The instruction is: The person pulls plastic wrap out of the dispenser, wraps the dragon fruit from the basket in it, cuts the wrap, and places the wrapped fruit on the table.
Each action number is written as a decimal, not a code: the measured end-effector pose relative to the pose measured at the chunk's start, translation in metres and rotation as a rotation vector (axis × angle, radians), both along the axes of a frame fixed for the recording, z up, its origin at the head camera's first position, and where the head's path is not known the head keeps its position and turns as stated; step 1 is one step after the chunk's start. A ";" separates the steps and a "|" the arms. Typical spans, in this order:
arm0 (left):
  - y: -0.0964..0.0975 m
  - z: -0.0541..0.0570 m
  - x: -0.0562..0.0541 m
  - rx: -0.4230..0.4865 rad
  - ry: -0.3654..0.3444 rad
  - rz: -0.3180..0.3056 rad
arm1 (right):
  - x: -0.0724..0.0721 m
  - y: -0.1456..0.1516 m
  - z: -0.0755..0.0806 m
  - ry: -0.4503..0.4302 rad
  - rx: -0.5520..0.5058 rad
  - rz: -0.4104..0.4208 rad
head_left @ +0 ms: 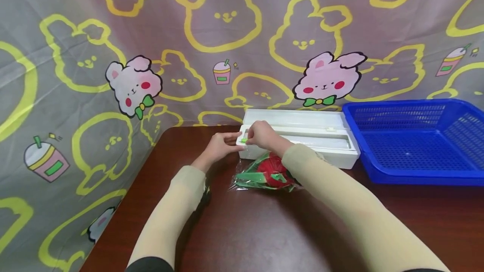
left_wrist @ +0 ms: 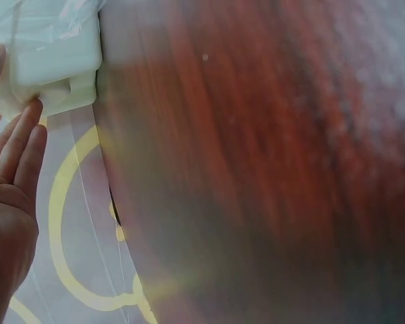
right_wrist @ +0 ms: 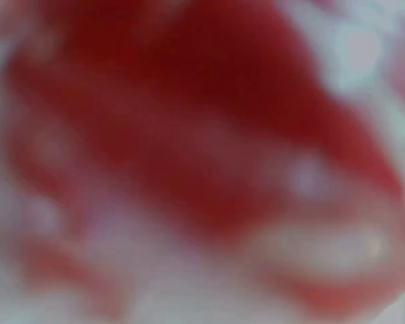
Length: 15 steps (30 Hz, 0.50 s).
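A long white box (head_left: 298, 137), its lid raised at the back, lies across the table. It looks like a cling film dispenser, with a long slot in its top. At its left end, my left hand (head_left: 219, 148) rests against the box, and the left wrist view shows the straight fingers (left_wrist: 27, 138) touching the end of the white box (left_wrist: 57, 50). My right hand (head_left: 263, 134) pinches a small light-green tab (head_left: 243, 140) over the left end of the slot. Just in front of the box lies a red and green item (head_left: 270, 171) in clear plastic wrapping.
A blue perforated basket (head_left: 427, 175) stands right of the box, close to its end. The brown wooden table (head_left: 242, 230) meets a cartoon-printed curtain (head_left: 227, 24) at the back and left. Blurred red wrapping (right_wrist: 209, 135) fills the right wrist view.
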<state>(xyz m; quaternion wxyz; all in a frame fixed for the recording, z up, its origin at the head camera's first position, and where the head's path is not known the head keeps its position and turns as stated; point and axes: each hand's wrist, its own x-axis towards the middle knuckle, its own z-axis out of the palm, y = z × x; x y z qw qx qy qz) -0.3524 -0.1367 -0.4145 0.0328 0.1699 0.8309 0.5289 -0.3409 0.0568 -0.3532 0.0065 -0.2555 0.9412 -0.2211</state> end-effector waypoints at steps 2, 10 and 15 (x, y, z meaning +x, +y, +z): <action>-0.001 0.000 0.000 0.000 -0.009 0.003 | 0.001 0.001 0.001 -0.010 -0.003 -0.008; 0.001 0.004 -0.002 0.008 -0.021 -0.005 | -0.002 -0.001 -0.003 0.109 -0.047 0.046; 0.002 0.002 0.000 0.013 -0.022 0.001 | -0.001 -0.003 -0.004 0.103 -0.038 0.049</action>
